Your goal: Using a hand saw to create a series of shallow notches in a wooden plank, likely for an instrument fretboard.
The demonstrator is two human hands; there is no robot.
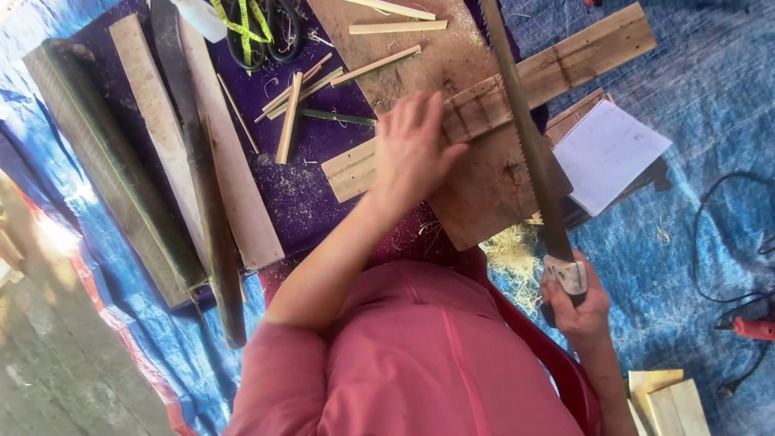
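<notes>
Makeshift woodworking spot — saw (525, 137), planks (565, 69), tarp (710, 97).

Long-bladed hand saw (523, 129) across a pale wooden slat (500, 93) atop a brown board (484, 194).

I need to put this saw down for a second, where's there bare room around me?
Bare blue tarp lies right of the white paper sheet, above the black cable. More lies between your right hand and the red power tool. Crowded: the purple cloth left of your left hand, with planks and bamboo strips.
</notes>
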